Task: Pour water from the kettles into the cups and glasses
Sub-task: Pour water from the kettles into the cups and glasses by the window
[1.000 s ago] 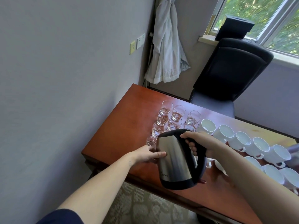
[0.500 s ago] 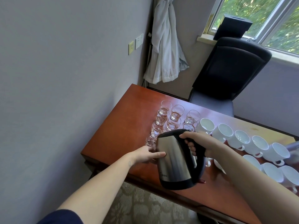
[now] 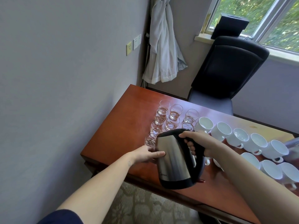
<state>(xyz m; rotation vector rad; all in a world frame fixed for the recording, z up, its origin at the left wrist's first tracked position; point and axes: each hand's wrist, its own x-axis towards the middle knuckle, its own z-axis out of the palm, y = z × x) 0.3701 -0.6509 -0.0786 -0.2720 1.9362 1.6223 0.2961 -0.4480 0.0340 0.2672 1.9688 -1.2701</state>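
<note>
Steel kettle (image 3: 173,159) hangs between the two hands, above the near edge of the table (image 3: 123,126). The right hand (image 3: 199,143) grips its black handle (image 3: 200,160), fingers wrapped round. The left hand (image 3: 144,155) lays one straight finger on the steel side; its other fingers are hidden by the nearest glass (image 3: 149,141), grip unclear. The kettle stands near upright, lid end leaning toward the glasses (image 3: 174,117).

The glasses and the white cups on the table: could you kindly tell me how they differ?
The glasses are clear and show no handles, bunched at the table's wall end; the white cups are opaque, handled and wider-mouthed, in two rows running rightward. Both stand mouths up on the wood.
</note>
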